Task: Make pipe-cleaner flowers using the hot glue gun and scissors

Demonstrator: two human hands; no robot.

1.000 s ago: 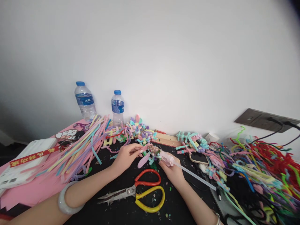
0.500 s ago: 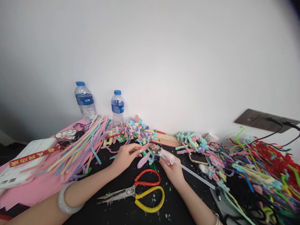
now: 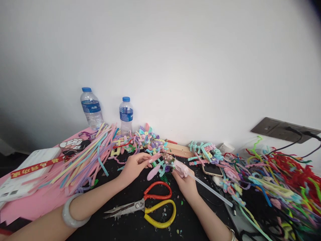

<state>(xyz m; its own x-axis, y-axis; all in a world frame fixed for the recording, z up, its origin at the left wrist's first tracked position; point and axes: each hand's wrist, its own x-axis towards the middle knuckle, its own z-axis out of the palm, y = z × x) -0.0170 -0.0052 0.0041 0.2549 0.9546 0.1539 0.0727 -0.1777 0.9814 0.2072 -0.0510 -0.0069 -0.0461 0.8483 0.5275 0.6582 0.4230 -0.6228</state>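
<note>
My right hand (image 3: 186, 184) is wrapped round a pale pink hot glue gun (image 3: 181, 168), and a long translucent glue stick (image 3: 210, 190) juts from its back end. The gun's nozzle end looks crusted and points left. My left hand (image 3: 136, 166) pinches a pink pipe cleaner piece (image 3: 155, 157) between thumb and fingers, close to that nozzle; I cannot tell whether they touch. Just below lie a pink-purple pipe cleaner loop (image 3: 152, 173) and teal pipe cleaner pieces (image 3: 162, 170). Scissors (image 3: 140, 205) with one red and one yellow handle rest nearer me.
Straight pastel pipe cleaners (image 3: 85, 157) spread at left beside a white box (image 3: 37, 160). Two water bottles (image 3: 91, 108) stand by the wall. A wooden board (image 3: 179, 149), a phone (image 3: 212, 169) and tangled pipe cleaners (image 3: 288, 190) lie further right, under a wall socket (image 3: 283, 129).
The glue gun in my right hand has shifted slightly right and down, away from my left fingers. My left hand stays nearly still with the pink pipe cleaner piece.
</note>
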